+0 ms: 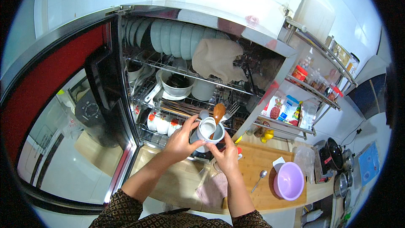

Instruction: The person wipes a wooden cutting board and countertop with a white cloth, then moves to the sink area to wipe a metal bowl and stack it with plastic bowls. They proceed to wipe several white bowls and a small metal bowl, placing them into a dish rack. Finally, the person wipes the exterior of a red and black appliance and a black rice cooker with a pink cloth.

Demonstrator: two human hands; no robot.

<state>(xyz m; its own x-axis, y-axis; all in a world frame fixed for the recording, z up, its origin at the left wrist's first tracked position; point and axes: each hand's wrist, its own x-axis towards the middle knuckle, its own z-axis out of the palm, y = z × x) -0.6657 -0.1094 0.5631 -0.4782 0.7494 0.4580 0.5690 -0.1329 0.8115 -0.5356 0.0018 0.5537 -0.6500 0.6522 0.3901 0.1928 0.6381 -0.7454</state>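
Observation:
Both hands are raised at the front of an open dish cabinet. My left hand holds a small white cup at the rim of a larger light-coloured cup. Around the larger cup's right side curls my right hand. A wooden spoon stands up from the larger cup, and a metal fork leans beside it; whether the fork is inside that cup I cannot tell. Behind them, dark chopsticks lie on a wire rack.
The glass cabinet door stands open at left. Plates, a cloth, a white bowl and flowered cups fill the racks. A cutting board bears a spoon and a purple basin. Shelves hold jars and packets.

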